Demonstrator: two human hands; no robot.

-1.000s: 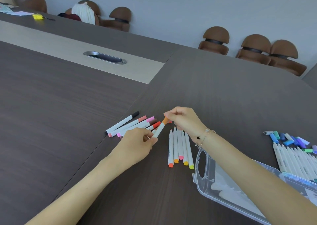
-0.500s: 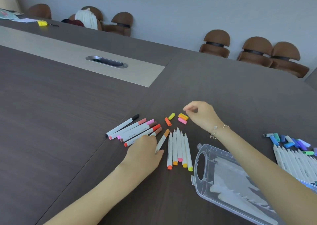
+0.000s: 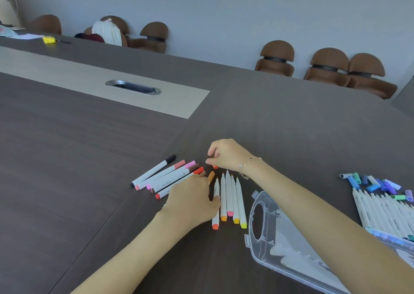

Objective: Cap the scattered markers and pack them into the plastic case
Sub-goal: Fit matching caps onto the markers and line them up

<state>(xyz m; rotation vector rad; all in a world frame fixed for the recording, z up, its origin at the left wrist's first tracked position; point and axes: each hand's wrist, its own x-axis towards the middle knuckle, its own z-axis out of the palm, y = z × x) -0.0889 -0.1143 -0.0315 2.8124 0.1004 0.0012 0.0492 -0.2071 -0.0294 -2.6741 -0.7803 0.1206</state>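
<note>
Capping step, warm-colour batch. My right hand (image 3: 226, 153) pinches small orange cap (image 3: 215, 167) just off worktop (image 3: 67, 159). My left hand (image 3: 192, 198) rests flat, fingers loose, on capped markers (image 3: 165, 177), beside five uncapped markers (image 3: 230, 197). Plastic case (image 3: 282, 233) lies open, near right. Next, I judge: match cap colour to orange-ended marker, lift it, press cap on tip.

Brown chairs (image 3: 277, 57) standing along the grey wall (image 3: 224, 7) — one carrying a white bag (image 3: 107, 32). Dark table (image 3: 67, 159) bearing a pale inlay strip (image 3: 67, 78) with a metal cable slot (image 3: 133, 87); a yellow object (image 3: 48, 39) lying far left.
</note>
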